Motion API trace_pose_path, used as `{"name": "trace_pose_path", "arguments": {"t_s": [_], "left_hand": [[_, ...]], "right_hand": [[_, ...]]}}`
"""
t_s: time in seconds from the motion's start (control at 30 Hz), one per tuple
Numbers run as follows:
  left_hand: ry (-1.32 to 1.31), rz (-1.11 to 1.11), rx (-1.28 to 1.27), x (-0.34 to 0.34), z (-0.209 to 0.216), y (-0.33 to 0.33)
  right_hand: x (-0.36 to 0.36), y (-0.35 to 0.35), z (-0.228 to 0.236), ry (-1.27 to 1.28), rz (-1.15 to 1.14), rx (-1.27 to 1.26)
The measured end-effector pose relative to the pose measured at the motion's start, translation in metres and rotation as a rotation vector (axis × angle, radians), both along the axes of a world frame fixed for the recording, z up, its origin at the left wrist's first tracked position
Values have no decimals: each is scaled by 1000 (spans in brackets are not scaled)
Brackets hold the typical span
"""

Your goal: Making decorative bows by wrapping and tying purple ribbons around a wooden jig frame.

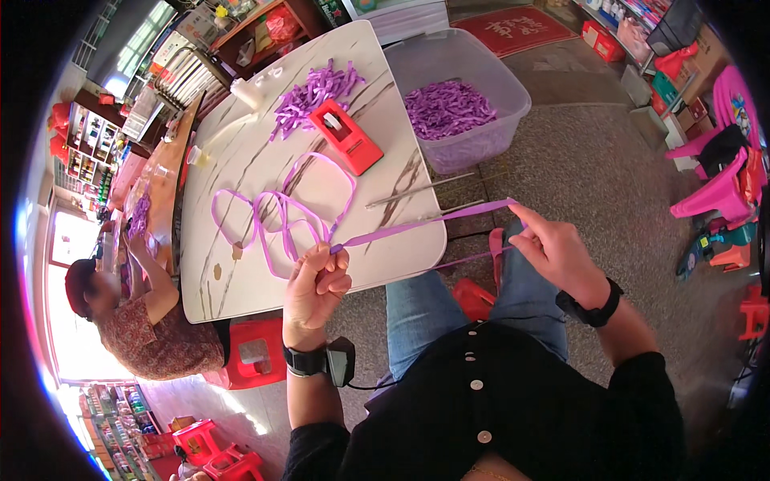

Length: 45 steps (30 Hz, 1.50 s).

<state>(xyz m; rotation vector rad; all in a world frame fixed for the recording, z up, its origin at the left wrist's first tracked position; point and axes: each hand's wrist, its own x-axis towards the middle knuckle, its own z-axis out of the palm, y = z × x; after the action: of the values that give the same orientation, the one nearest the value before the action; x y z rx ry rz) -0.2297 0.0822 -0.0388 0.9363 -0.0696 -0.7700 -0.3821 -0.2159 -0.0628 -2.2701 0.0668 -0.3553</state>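
Note:
A purple ribbon [429,219] is stretched between my two hands over the near right edge of the marble-patterned table [393,172]. My left hand [317,280] pinches it between thumb and fingers, just above the tabletop. Out past the table's edge, my right hand [553,244] has its thumb and fingers closed on the ribbon's other end. Loose loops of ribbon [281,210] spread over the table beyond my left hand. A second strand slants below the stretched length toward my right hand. Farther back stand a red tape dispenser [353,146] and a pile of folded purple ribbon pieces [317,94].
A translucent plastic bin [501,124] of purple ribbon pieces stands right of the table. Thin rods [417,191] lie on the tabletop near its right edge. At left, another person [152,329] sits on a red stool [257,357]. Pink chairs [718,180] stand far right.

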Motion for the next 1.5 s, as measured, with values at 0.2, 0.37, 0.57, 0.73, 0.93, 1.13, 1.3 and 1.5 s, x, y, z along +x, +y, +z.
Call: {"name": "trace_pose_path", "arguments": {"t_s": [0.2,0.37,0.57,0.73,0.93,1.13,1.3,1.5], "left_hand": [[21,-50,34,-3,-7,-2],[6,-148,91,-8,-6,-13],[45,-194,68,-6,-7,-14],[27,-224,64,-5,-4,-16],[45,-252,-36,-6,4,-16],[29,-234,-102,-5,8,-12],[16,-214,-92,-4,8,-12],[9,-234,-82,-4,6,-12]], "right_hand": [[11,5,-7,24,-55,9],[17,13,-12,57,-36,161],[24,21,-19,58,48,480],[33,26,-28,-61,217,714],[47,31,-29,-169,352,1003],[59,34,-32,-294,285,1134],[63,41,-28,-277,408,1191],[69,43,-23,-207,490,712]]}}
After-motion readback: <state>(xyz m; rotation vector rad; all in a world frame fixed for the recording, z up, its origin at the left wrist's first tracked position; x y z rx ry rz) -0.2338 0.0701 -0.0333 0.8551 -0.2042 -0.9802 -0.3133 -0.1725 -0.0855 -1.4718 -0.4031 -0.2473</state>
